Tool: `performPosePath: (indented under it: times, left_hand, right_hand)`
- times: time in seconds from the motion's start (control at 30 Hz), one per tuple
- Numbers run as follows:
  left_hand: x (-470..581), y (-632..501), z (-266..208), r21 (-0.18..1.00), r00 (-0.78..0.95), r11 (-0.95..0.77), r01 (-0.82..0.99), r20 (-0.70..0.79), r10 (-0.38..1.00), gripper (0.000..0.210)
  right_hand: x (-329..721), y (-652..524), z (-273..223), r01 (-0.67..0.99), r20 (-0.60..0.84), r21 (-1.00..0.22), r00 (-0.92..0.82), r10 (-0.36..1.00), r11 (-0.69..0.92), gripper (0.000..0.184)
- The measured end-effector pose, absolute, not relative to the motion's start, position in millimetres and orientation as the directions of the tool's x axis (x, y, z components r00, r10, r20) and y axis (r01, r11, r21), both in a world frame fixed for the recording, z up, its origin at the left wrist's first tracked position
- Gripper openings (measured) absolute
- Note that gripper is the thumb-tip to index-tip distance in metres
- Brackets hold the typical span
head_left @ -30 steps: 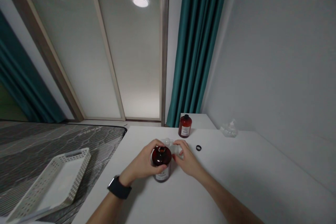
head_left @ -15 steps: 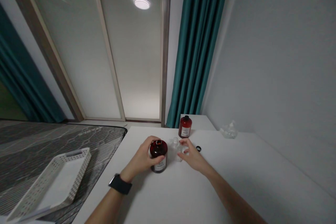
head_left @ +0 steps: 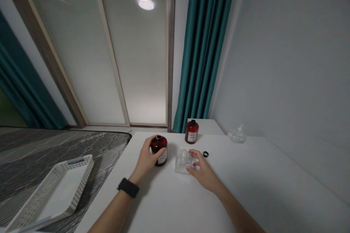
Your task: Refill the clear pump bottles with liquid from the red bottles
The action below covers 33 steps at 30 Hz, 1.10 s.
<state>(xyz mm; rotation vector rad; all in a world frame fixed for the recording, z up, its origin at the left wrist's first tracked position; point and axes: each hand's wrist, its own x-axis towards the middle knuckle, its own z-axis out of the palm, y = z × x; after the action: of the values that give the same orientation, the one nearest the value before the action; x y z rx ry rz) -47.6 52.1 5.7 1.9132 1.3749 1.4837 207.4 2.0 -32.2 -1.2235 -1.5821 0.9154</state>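
Note:
My left hand (head_left: 149, 156) is closed around a dark red glass bottle (head_left: 159, 145) with a white label. This bottle stands upright at the left of the white table, its neck uncapped. To its right is a clear, square-sided bottle (head_left: 182, 164) with a rounded top; its exact shape is hard to make out. My right hand (head_left: 199, 167) is beside the clear bottle's right edge, fingers curved and apart; whether the fingertips touch it I cannot tell. A black ring (head_left: 206, 154) lies just past my right hand.
A second red bottle (head_left: 191, 131) with a black top stands at the table's far edge. Crumpled-looking clear plastic (head_left: 237, 135) sits by the wall at the back right. A white perforated basket (head_left: 54, 189) is at the lower left, over dark striped fabric (head_left: 109, 153).
My left hand and the red bottle have moved left and away from me. The clear bottle now sits slightly nearer to me, and my right hand has shifted a little nearer too.

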Motion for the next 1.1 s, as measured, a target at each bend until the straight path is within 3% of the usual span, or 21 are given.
performPosePath:
  times: [0.4, 0.53, 0.8, 0.9, 1.0, 1.1]
  left_hand:
    - [-48, 52, 4, 0.783, -0.038, -0.425, 0.455, 0.493, 0.869, 0.059]
    - [-51, 46, 10, 0.761, -0.133, -0.474, 0.443, 0.578, 0.805, 0.055]
    - [-47, 15, 25, 0.274, 0.043, -0.661, 0.699, 0.906, 0.421, 0.047]
    - [-37, 3, 22, 0.203, 0.115, -0.716, 0.668, 0.922, 0.369, 0.052]
    - [-23, -7, 11, 0.255, 0.156, -0.792, 0.555, 0.903, 0.4, 0.055]
    - [-7, -13, -2, 0.4, 0.186, -0.794, 0.457, 0.83, 0.525, 0.056]
  right_hand:
    - [204, 1, -37, 0.31, 0.254, -0.912, -0.087, 0.963, 0.269, 0.06]
    - [205, 1, -39, 0.308, 0.259, -0.911, -0.089, 0.962, 0.274, 0.061]
    - [206, -1, -33, 0.27, 0.274, -0.917, -0.104, 0.956, 0.293, 0.061]
    - [208, -3, -27, 0.215, 0.277, -0.93, -0.125, 0.953, 0.298, 0.06]
    - [211, -5, -21, 0.128, 0.272, -0.947, -0.17, 0.947, 0.295, 0.06]
    - [213, -6, -15, 0.032, 0.265, -0.959, -0.25, 0.932, 0.281, 0.064]
